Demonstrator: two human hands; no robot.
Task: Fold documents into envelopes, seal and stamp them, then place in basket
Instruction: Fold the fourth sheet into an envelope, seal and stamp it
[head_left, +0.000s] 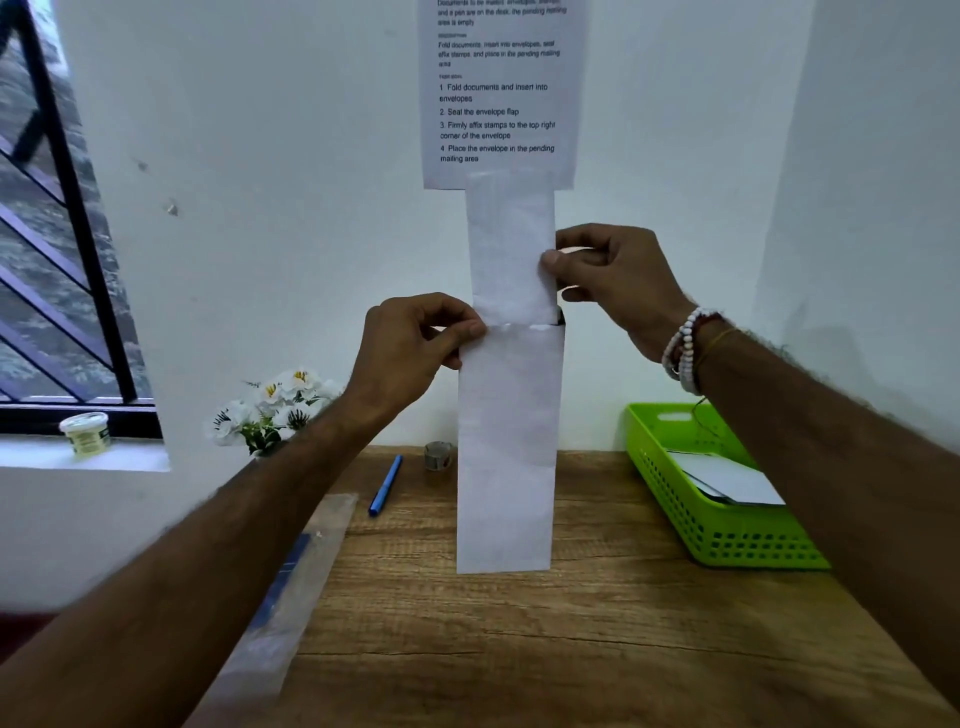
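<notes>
Above the desk (597, 649), left hand (415, 348) pinches the envelope (506, 452) mouth; right hand (618, 280) pinches the half-inserted document (511, 249) edge.

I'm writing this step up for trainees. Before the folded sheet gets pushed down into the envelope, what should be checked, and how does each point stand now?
1. Left hand grip on the envelope: ok, it pinches the top left edge at the mouth.
2. Right hand grip on the folded document: ok, it pinches the right edge.
3. Document's lower end inside the mouth: ok, though most of it sticks out above.
4. Document narrower than the envelope: ok.
5. Flap clear of the mouth: cannot tell.
6. Green basket ready on the desk: ok.
</notes>
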